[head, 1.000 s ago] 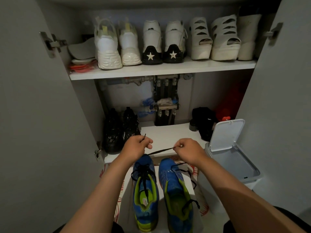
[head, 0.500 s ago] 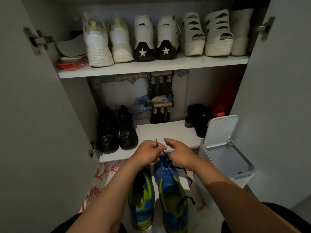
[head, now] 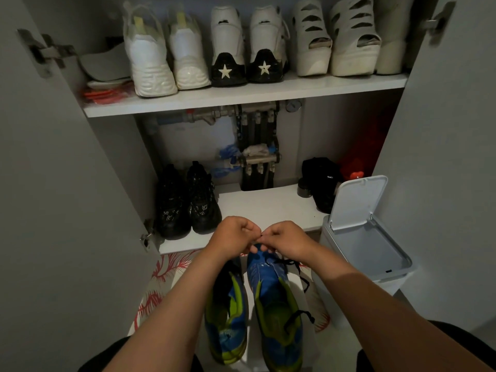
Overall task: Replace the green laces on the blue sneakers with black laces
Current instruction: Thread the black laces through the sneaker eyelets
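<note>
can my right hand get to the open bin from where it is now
Probably yes. The right hand is pinching the black lace over the sneakers, and the bin stands open just to its right, with nothing between.

White sneakers [head: 150,57] and wedge sandals [head: 335,38] lined along the upper shelf [head: 322,88]. Black shoes [head: 185,202] on the lower shelf [head: 263,208]. Grey bin [head: 370,253] at right, lid up.

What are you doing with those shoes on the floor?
A person is putting a black lace into a pair of blue sneakers in front of an open shoe cupboard. The left hand and right hand meet over the toe of the right-side sneaker, pinching the lace. A small bin stands open beside them.
</note>
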Tool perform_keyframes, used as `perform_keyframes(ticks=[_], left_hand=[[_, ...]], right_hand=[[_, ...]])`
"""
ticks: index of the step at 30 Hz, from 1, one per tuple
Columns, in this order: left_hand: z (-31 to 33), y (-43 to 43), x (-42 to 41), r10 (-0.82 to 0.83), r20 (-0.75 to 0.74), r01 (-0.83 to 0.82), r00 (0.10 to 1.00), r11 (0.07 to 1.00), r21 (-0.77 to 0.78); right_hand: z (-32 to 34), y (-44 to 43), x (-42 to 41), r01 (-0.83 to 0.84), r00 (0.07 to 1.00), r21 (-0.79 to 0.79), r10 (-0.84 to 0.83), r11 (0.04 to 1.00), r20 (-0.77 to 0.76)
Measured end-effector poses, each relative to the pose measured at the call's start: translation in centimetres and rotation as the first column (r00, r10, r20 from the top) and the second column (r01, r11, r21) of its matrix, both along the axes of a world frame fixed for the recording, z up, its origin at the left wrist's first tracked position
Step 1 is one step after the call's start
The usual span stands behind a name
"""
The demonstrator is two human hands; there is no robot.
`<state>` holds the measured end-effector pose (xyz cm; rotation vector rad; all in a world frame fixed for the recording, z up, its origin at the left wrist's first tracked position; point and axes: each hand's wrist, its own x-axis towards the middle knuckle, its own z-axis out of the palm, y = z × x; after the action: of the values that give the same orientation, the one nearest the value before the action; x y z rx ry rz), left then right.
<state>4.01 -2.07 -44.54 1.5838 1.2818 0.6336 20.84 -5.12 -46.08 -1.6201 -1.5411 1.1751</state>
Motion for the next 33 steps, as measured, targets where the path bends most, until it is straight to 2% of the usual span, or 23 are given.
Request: perform_keyframes(ticks=[4,7,10,12,13,15,19,25,31,33], left_hand=[[-0.8,0.1,0.4,0.0,-0.087,0.004,0.996,0.998,0.055],[-1.8,0.0,0.4,-0.024,-0.308,0.057,0.951,0.993,0.1],[-3.0,-0.5,0.2,-0.079,-0.629,0.163,0.773,0.984,0.077],[-3.9,-1.1,0.4,-0.128,-0.741,0.216,0.659,0.976,0.024],[-4.2,-1.4,0.6,-0.13,-0.766,0.227,0.629,0.974,0.022],[-4.7,-1.8,0.8,-0.09,-0.771,0.22,0.63,0.973,0.066],[-5.1,-2.6,1.3,-0.051,-0.718,0.198,0.695,0.972,0.122],[-5.2,-3.0,2.5,-0.027,-0.71,0.217,0.704,0.959,0.179],[-5.7,-2.7,3.4,-0.081,-0.529,0.14,0.845,0.987,0.072],[-5.8,-2.5,3.4,-0.1,-0.496,0.133,0.862,0.991,0.031]], right_hand=[[-0.6,0.4,0.3,-0.005,0.999,-0.004,0.004,1.0,-0.041],[-1.2,0.6,0.2,0.003,0.993,0.02,-0.005,1.0,0.119],[-2.0,0.5,0.2,-0.024,0.953,-0.011,0.026,1.0,0.3],[-2.4,0.3,0.2,-0.03,0.93,-0.036,0.041,0.999,0.364],[-2.5,0.2,0.0,-0.043,0.913,-0.041,0.056,0.998,0.403],[-2.7,0.0,-0.2,-0.077,0.878,-0.033,0.083,0.996,0.471],[-2.7,-0.1,-0.5,-0.041,0.863,-0.03,0.051,0.999,0.502],[-1.5,-0.1,-0.9,-0.019,0.836,-0.043,0.039,0.999,0.547],[-0.6,-1.2,-0.3,0.021,0.766,-0.005,-0.013,1.0,0.643],[-0.5,-1.0,-0.2,0.038,0.777,-0.101,0.034,0.994,0.629]])
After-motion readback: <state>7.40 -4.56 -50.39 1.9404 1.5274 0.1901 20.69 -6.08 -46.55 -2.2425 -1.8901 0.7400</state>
